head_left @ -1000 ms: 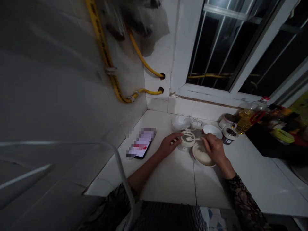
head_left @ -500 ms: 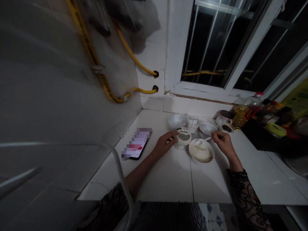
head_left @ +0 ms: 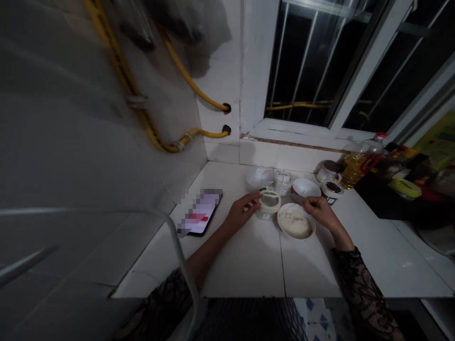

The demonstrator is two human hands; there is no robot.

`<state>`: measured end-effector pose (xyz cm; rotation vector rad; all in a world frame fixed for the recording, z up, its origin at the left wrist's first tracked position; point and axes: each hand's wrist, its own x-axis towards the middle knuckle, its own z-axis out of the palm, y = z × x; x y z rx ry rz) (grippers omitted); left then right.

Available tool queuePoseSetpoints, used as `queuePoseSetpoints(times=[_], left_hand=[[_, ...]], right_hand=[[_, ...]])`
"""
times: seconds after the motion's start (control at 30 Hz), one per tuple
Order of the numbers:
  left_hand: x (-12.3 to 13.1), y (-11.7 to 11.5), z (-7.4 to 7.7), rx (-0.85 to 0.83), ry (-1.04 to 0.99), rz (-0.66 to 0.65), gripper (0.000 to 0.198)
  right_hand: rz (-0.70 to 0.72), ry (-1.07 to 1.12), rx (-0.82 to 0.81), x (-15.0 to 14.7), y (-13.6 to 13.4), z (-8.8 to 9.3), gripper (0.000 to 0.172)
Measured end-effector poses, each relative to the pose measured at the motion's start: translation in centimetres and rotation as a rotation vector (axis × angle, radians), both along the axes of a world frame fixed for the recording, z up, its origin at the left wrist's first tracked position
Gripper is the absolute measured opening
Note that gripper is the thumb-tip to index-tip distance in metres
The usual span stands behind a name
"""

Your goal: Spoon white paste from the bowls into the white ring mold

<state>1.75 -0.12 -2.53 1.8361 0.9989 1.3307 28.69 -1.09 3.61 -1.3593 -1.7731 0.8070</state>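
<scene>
My left hand grips the side of a white plastic ring-shaped utensil, which stands on the counter. My right hand rests at the rim of a shallow white bowl holding a pale, soft mound of dough or rice. Its fingers pinch together, and the small white spoon from the earlier views is hidden among them. The ring utensil stands just left of that bowl, apart from my right hand.
Behind my hands stand a white bowl, another white bowl, a glass cup and small jars. An oil bottle stands at the right. A phone lies on the white tiled counter at the left.
My right hand has moved left and down from beside the bowl onto its rim. The view has drifted slightly, and my left hand stays on the ring utensil.
</scene>
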Motion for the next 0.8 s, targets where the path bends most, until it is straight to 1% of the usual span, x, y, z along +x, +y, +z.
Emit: queuePoseSetpoints(times=[0.13, 0.27, 0.5, 0.6, 0.8], left_hand=[[0.0, 0.0, 0.0, 0.007, 0.002, 0.003, 0.031], [0.1, 0.0, 0.0, 0.008, -0.006, 0.005, 0.031], [0.1, -0.1, 0.2, 0.003, 0.001, 0.007, 0.030], [0.1, 0.0, 0.1, 0.003, 0.001, 0.005, 0.030], [0.1, 0.1, -0.1, -0.013, -0.018, 0.005, 0.031]], right_hand=[[-0.080, 0.036, -0.032, 1.4, 0.7, -0.2, 0.045], [-0.123, 0.089, -0.080, 2.1, 1.0, -0.3, 0.046], [-0.125, 0.138, -0.127, 2.2, 1.1, -0.3, 0.046], [-0.142, 0.140, -0.126, 2.3, 1.2, -0.6, 0.046], [-0.190, 0.193, -0.175, 2.2, 1.3, -0.5, 0.045]])
